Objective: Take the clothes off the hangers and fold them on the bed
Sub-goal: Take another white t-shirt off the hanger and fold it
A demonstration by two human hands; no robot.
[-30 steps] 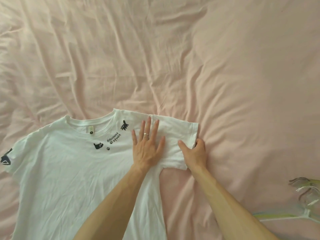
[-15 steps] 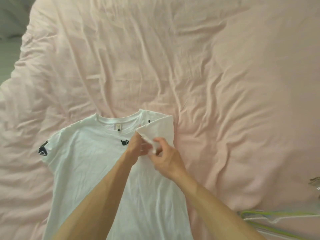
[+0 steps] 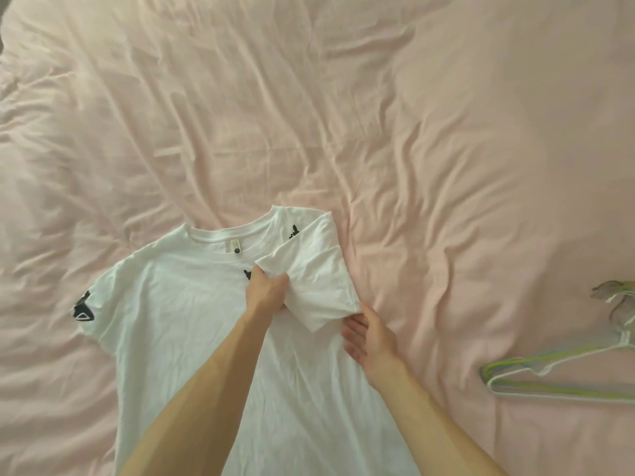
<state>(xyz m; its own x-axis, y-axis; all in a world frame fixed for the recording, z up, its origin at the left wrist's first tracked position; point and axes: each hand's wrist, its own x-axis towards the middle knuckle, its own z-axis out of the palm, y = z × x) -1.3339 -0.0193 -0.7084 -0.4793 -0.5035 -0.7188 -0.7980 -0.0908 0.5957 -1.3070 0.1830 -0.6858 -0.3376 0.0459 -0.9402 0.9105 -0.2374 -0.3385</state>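
A white short-sleeved T-shirt with black prints [image 3: 192, 321] lies flat, front up, on the wrinkled pink bed [image 3: 446, 166]. Its folded-in sleeve [image 3: 316, 269] rests across the chest. The left hand [image 3: 266, 292] pinches that sleeve's hem between curled fingers and thumb. The right hand [image 3: 371, 336] is beside the shirt's side edge, just below the sleeve, with its fingers [image 3: 352, 329] straight and close together. Pale green and white wire hangers [image 3: 556, 379] lie well apart to the right.

Right hand [image 3: 369, 334] let go of sleeve [image 3: 319, 269], now folded over chest.
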